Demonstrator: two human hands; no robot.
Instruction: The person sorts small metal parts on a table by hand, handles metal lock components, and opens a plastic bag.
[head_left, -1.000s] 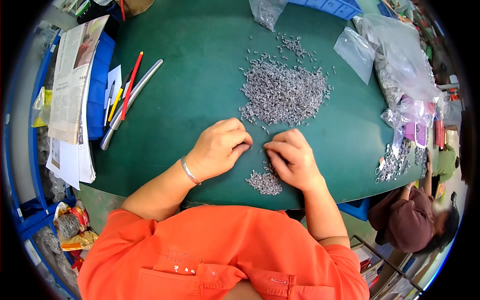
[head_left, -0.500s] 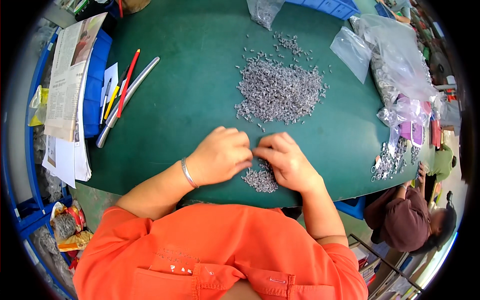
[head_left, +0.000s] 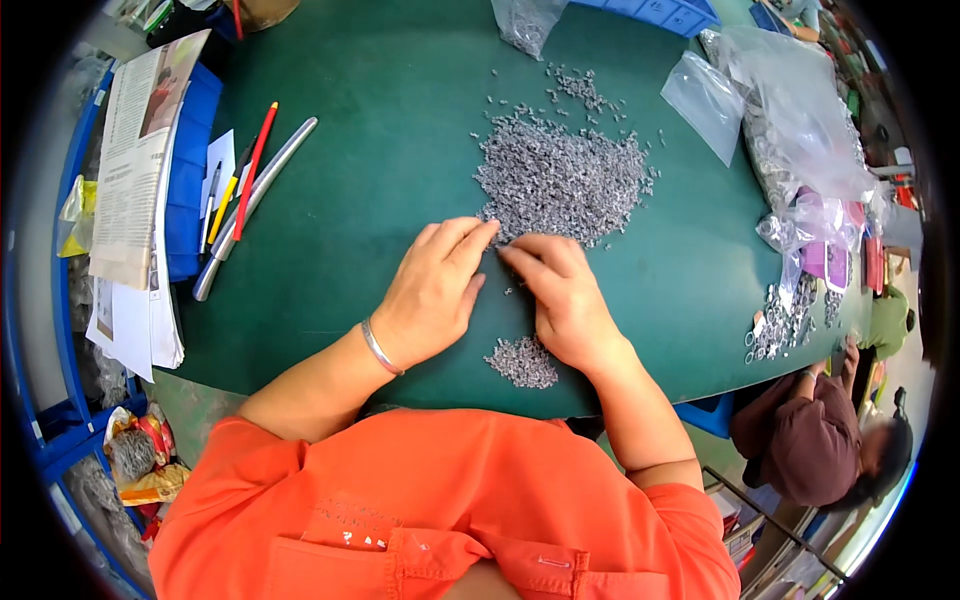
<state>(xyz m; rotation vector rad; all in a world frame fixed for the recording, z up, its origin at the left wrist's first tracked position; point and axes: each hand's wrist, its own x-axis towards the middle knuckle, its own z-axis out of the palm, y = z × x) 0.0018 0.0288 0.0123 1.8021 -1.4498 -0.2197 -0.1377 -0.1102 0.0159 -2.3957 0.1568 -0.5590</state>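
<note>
A large heap of tiny grey parts [head_left: 560,175] lies on the green table, each piece too small to name. At the heap's near left edge are the fingertips of my left hand [head_left: 432,285], its fingers stretched forward and its thumb apart from them. My right hand [head_left: 568,305] is close beside it, with bent fingers drawn together at the heap's near edge. Whatever is between those right fingertips is hidden. Nearer to me, below the right hand, sits a smaller pile of similar grey parts [head_left: 522,362].
Pens [head_left: 255,170] and a silvery rod [head_left: 265,190] lie at the left, by a blue bin [head_left: 190,180] with newspaper [head_left: 135,160]. Plastic bags [head_left: 790,110] and loose metal rings [head_left: 780,325] cover the right side. A blue tray [head_left: 650,12] stands far back. A person [head_left: 810,430] sits at right.
Both hands have moved forward from beside the small pile to the near edge of the large heap. My left fingers have straightened, and the small pile is now fully uncovered.
</note>
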